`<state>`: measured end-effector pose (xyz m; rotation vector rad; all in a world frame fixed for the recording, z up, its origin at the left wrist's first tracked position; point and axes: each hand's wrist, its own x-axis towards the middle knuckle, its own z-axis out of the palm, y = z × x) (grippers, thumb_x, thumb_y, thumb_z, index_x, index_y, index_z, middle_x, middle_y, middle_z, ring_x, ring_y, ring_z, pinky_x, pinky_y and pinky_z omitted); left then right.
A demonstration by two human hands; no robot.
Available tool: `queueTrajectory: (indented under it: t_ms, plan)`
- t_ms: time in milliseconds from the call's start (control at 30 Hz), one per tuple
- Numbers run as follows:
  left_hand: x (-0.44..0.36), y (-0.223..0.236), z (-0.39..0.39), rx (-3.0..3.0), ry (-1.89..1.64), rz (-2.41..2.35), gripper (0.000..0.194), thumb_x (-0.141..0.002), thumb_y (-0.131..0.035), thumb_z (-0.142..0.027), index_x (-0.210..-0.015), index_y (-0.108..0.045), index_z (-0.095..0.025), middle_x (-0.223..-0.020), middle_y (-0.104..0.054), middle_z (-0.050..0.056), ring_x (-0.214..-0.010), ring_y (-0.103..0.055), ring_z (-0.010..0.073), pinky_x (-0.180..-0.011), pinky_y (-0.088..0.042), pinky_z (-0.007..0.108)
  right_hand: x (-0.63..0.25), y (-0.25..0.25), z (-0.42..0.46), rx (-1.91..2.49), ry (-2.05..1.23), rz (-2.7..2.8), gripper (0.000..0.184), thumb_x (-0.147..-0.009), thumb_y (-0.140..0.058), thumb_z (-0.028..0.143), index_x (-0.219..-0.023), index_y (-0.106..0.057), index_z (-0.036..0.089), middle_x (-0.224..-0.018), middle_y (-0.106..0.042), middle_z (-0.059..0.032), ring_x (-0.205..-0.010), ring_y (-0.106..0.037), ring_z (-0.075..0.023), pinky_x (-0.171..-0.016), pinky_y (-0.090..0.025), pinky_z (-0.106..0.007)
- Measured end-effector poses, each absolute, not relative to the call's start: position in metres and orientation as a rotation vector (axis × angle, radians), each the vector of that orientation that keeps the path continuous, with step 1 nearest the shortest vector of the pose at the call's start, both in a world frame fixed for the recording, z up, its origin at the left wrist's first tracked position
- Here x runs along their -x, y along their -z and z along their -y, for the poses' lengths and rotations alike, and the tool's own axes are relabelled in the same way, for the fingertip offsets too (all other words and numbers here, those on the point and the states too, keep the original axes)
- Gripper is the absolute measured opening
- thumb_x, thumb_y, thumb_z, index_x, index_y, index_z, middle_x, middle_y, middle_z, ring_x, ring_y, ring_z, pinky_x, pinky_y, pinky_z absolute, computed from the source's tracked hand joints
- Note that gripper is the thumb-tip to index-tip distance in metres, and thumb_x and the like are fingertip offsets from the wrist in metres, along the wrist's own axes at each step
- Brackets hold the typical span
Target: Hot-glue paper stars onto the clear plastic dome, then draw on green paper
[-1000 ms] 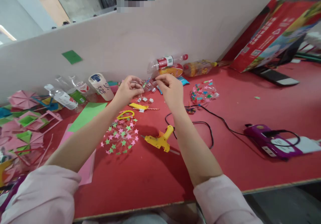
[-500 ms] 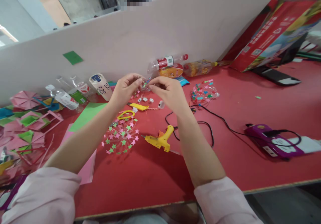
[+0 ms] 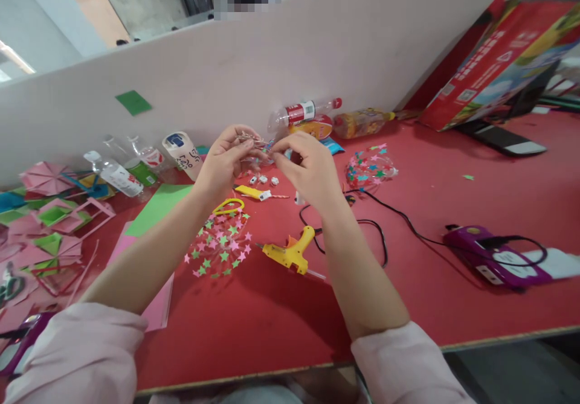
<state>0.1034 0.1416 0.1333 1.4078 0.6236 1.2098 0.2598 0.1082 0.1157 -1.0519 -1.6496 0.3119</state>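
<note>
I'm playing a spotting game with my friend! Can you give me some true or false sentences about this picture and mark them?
1. The yellow glue gun lies on the red table. True.
2. The left hand holds the glue gun. False: it holds thin strands, with the right hand close by.
3. A green paper is on the pale wall. True.
4. The red bag stands at the left. False: it is at the right.

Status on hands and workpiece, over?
Left hand holding thin strands. Right hand close beside, grip unclear. Yellow glue gun on table, clear of both.
</note>
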Motion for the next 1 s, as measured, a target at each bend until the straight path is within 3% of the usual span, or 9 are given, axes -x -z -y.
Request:
queueTrajectory:
  t_ms: [67,200,367,533,767,1000]
  plan:
    - [-0.104,-0.135,-0.140,-1.375,-1.214,-0.621,0.006,-0.081,-0.055,-0.012,-0.081,-0.055,-0.018,-0.074,-0.061,-0.002,-0.062,-0.064,0.0084,-0.047,-0.046,0.016,-0.259,-0.117,-0.107,1.000,-0.449,1.607,0.010,-0.078,-0.053,0.015,-0.070,-0.059,0.019,-0.083,-0.064,0.0001,-0.068,-0.049,-0.0105,-0.060,-0.036,-0.024]
    - [-0.104,-0.139,-0.136,-1.326,-1.182,-0.649,0.008,-0.081,-0.053,-0.015,-0.074,-0.049,-0.018,-0.069,-0.057,-0.003,-0.048,-0.054,0.0052,-0.035,-0.033,0.013,-0.259,-0.119,-0.105,0.880,-0.835,1.460,0.011,-0.080,-0.051,0.019,-0.070,-0.054,0.020,-0.065,-0.055,0.0040,-0.051,-0.037,-0.0069,-0.048,-0.028,-0.022]
    - [-0.104,-0.145,-0.130,-1.361,-1.183,-0.773,0.011,-0.083,-0.051,-0.017,-0.073,-0.047,-0.019,-0.058,-0.052,-0.006,-0.035,-0.041,0.0020,-0.030,-0.017,0.013,-0.260,-0.120,-0.106,0.799,-0.956,1.312,0.008,-0.080,-0.055,0.023,-0.072,-0.055,0.021,-0.064,-0.056,0.0038,-0.047,-0.033,-0.0061,-0.044,-0.024,-0.022]
    - [-0.104,-0.148,-0.128,-1.400,-1.232,-0.880,0.016,-0.084,-0.049,-0.015,-0.069,-0.047,-0.019,-0.051,-0.050,-0.007,-0.032,-0.038,0.0015,-0.029,-0.017,0.014,-0.264,-0.121,-0.105,0.834,-0.747,1.334,0.009,-0.076,-0.054,0.022,-0.067,-0.055,0.020,-0.086,-0.061,0.0006,-0.055,-0.039,-0.0061,-0.049,-0.030,-0.023]
    - [-0.102,-0.154,-0.123,-1.373,-1.266,-0.884,0.020,-0.083,-0.054,-0.015,-0.065,-0.047,-0.018,-0.050,-0.049,-0.006,-0.033,-0.036,0.0016,-0.030,-0.018,0.016,-0.255,-0.124,-0.094,1.011,-0.351,1.796,0.013,-0.080,-0.053,0.019,-0.074,-0.065,0.020,-0.072,-0.055,0.0002,-0.067,-0.047,-0.0124,-0.062,-0.035,-0.027]
    - [-0.098,-0.153,-0.120,-1.447,-1.263,-0.879,0.015,-0.083,-0.054,-0.016,-0.070,-0.048,-0.020,-0.051,-0.052,-0.006,-0.033,-0.039,0.0028,-0.031,-0.021,0.016,-0.251,-0.114,-0.104,1.278,0.026,1.713,0.013,-0.081,-0.050,0.017,-0.072,-0.060,0.019,-0.074,-0.059,-0.0036,-0.071,-0.050,-0.0162,-0.066,-0.033,-0.029]
